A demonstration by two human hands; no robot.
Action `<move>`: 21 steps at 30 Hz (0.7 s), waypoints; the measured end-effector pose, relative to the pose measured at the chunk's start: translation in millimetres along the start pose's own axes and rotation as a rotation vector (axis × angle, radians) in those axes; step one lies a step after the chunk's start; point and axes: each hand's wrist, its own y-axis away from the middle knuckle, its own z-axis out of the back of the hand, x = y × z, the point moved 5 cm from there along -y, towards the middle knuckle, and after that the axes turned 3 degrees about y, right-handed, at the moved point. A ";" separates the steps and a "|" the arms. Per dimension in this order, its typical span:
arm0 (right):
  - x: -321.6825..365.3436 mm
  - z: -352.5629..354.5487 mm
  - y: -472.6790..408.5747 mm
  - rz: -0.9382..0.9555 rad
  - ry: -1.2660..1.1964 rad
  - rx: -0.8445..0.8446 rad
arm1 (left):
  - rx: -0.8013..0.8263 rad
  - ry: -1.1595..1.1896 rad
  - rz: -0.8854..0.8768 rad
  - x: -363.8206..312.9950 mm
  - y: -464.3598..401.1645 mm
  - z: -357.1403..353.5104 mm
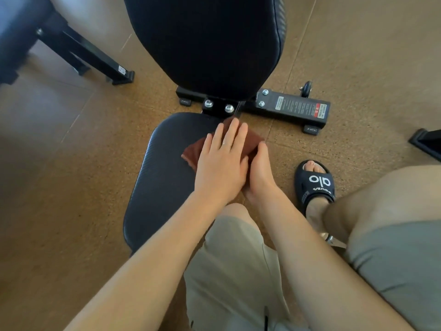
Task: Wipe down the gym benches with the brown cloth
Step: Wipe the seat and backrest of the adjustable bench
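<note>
The brown cloth lies folded on the far right part of the black bench seat pad, close to the hinge bolts. My left hand rests flat on top of it, fingers stretched out and slightly apart, covering most of the cloth. My right hand is beside it at the seat's right edge, with its fingers curled around the cloth's right side. The raised black backrest stands just beyond the cloth.
The bench's black floor bar, with a warning label and a small wheel, crosses behind the seat. Another bench's black frame stands at the upper left. My foot in a black slipper is right of the seat. A black frame end shows at the right edge.
</note>
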 end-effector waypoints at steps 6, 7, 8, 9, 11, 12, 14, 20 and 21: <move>3.3 -5.5 0.4 -0.001 -0.004 0.007 | -0.030 -0.097 0.048 31.4 79.1 -7.5; 2.5 -5.0 -1.0 -0.012 -0.003 -0.009 | -0.028 -0.098 0.039 31.8 75.5 -7.9; 1.5 -4.2 -2.7 -0.023 -0.009 -0.022 | -0.019 -0.090 0.021 30.9 67.4 -7.7; 1.0 -3.6 -4.0 -0.021 -0.027 -0.035 | -0.008 -0.074 -0.001 28.9 55.5 -7.5; -1.9 -2.9 -7.5 -0.016 -0.100 -0.033 | 0.013 -0.027 -0.039 24.9 26.0 -5.7; -4.4 -3.0 -9.8 -0.019 -0.133 -0.023 | 0.015 -0.001 -0.047 23.8 9.7 -3.8; -5.8 -5.2 -12.7 -0.030 -0.143 -0.025 | -0.003 0.027 -0.052 23.2 -24.9 1.3; 0.4 -18.8 -21.5 0.011 0.125 -0.126 | 0.113 -0.078 0.012 28.6 -108.5 11.9; 0.9 -23.0 -20.2 0.019 0.161 -0.132 | 0.126 -0.084 0.032 33.8 -113.6 13.6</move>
